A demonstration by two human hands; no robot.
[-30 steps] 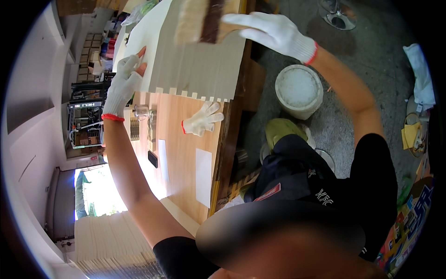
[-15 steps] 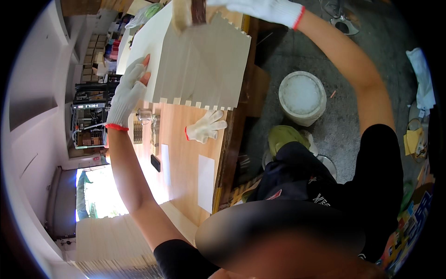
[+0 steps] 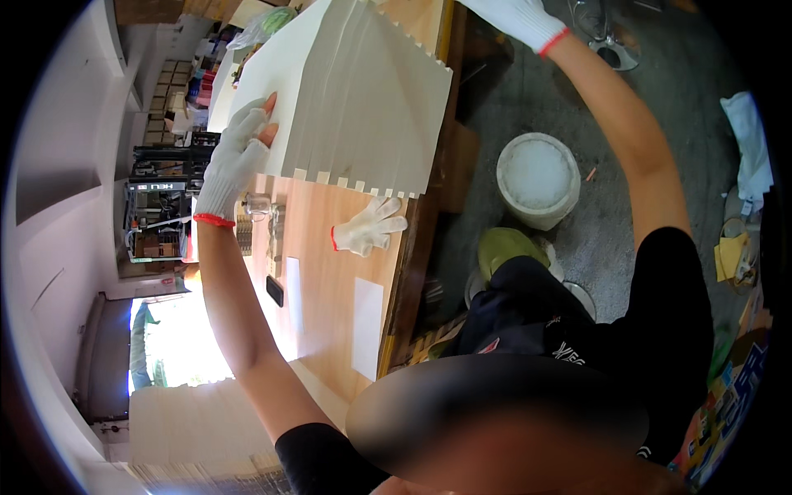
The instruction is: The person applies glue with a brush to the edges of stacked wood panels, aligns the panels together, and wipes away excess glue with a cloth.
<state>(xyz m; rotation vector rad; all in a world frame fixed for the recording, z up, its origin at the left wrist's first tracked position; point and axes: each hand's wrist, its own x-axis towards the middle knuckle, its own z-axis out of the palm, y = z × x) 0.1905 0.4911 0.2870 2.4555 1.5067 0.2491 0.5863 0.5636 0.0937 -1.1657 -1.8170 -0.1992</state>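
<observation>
My left hand, in a white knitted glove with red cuff and bare fingertips, lies with fingers apart on the pale face of a stack of wooden boards. Square notches run along the ends of the boards. My right hand, gloved likewise, is at the upper edge, right of the stack and apart from it. Its fingers are cut off by the picture's edge, so whatever they hold is hidden. An empty white glove lies on the wooden table, close to the stack's near end.
On the floor right of the table stands a round tub with whitish contents. A phone, a white sheet and a metal mug are on the table. More boards are piled at lower left; a forklift stands beyond.
My right hand has moved right, off the stack. The wide brush seen over the boards before is out of view. My left hand has stayed on the stack, shifting only slightly.
</observation>
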